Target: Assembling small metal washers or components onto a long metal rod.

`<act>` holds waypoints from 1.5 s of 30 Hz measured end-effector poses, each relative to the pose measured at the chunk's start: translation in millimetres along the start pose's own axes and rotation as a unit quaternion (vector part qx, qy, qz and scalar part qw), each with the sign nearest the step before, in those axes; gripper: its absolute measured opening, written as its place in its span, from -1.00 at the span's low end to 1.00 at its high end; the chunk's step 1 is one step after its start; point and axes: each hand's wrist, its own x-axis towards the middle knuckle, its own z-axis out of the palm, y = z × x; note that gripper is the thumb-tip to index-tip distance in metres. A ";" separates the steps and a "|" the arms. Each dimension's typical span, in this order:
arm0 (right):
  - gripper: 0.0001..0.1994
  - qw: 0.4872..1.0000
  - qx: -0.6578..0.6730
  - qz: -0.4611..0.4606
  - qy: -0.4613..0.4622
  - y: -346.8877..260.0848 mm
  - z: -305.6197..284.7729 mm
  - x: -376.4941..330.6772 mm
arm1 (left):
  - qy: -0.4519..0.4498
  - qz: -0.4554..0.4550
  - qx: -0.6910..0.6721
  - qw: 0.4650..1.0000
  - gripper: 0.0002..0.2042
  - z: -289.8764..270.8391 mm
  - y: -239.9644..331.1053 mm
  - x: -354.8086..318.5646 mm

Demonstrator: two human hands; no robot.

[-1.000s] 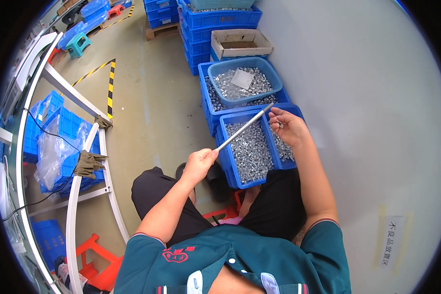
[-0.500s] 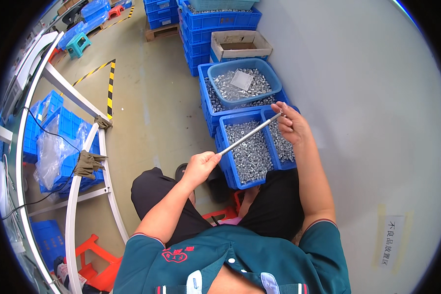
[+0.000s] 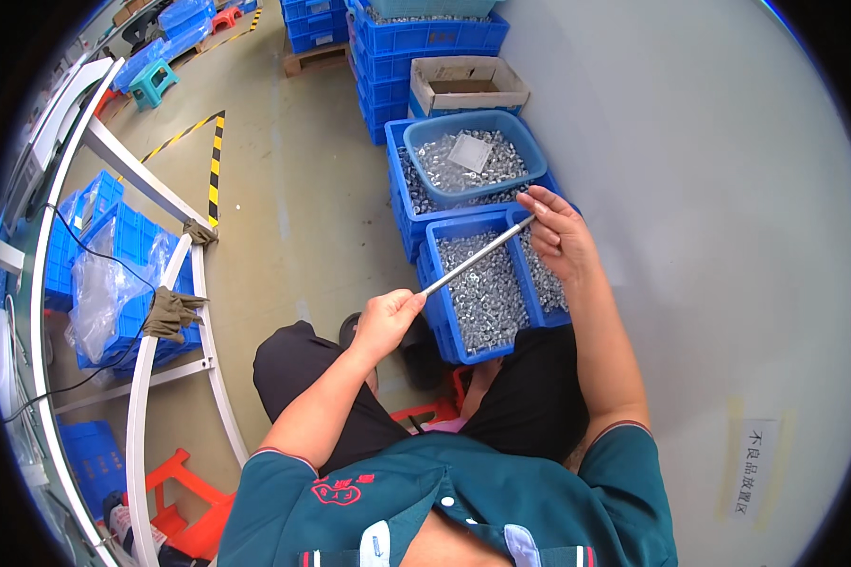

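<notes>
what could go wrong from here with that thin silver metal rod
The thin, straight silver metal rod could slip from the left hand and fall among the small silver metal parts in the rectangular blue plastic bin below. The right hand, close to the rod's far end, might get poked.

A wall sign [image 3: 755,468] bears dark characters [image 3: 751,471], the shirt [image 3: 411,472] red lettering [image 3: 337,491].

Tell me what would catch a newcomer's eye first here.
A slim metal rod slants across the middle, between the left hand and the right hand. Beneath it, a blue bin holds small, shiny metal parts. Black-and-yellow tape stands out on the floor, upper left.
</notes>
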 end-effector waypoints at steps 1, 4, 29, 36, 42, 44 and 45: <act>-0.81 0.999 -0.044 -0.010 0.009 -1.4 1.2 -0.5 | 0.018 -0.002 0.032 0.999 -0.62 0.2 5.6 -1.4; -0.78 1.000 -0.026 0.008 0.010 1.0 8.1 -3.9 | 0.033 0.006 0.050 0.998 -0.61 2.3 12.6 -1.3; -0.84 0.958 0.061 0.170 0.222 7.1 -37.7 21.4 | -0.006 -0.023 -0.013 1.000 -0.60 -2.6 15.0 1.2; -0.75 0.990 0.028 0.132 0.042 4.5 -36.5 13.3 | -0.013 -0.025 -0.021 0.999 -0.61 -0.8 5.4 2.4; -0.75 0.990 0.039 0.130 0.038 0.4 -22.1 7.6 | -0.012 -0.030 -0.015 0.999 -0.63 -1.6 5.9 0.1; -0.78 0.992 0.014 0.119 0.031 -0.7 -21.3 7.0 | -0.012 -0.038 -0.001 0.999 -0.65 -2.0 4.9 1.0; -0.78 0.992 0.014 0.120 0.031 -1.6 -20.9 6.0 | -0.012 -0.038 -0.001 0.999 -0.65 -1.8 3.6 0.8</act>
